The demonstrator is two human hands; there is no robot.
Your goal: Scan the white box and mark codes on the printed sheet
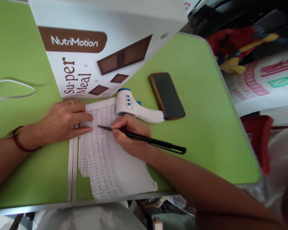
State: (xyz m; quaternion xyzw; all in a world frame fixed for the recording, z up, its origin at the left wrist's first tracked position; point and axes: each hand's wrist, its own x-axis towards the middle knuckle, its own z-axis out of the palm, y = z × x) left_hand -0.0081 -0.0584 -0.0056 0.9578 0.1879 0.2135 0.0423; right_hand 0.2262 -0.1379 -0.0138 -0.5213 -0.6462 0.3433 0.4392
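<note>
My right hand (132, 134) pinches a slim black craft knife (146, 139), held like a pen, with its narrow grey tip over a white paper sheet (134, 172). Rows of tiny dark characters cover the sheet's left part; the right part is blank. Its left edge is stepped. My left hand (64, 119) lies on the left, thumb and index finger apart, fingertips resting on the sheet's upper left. A white-and-blue infrared thermometer (139, 110) lies just above my right hand, its head overlapping the paper's top edge.
A large white NutriMotion box (79, 64) stands behind the paper. A phone in a brown case (168, 95) lies to the right on the green table (206, 134). A white cable (21, 81) curves at left. A printed white bag (261, 83) is beyond the right edge.
</note>
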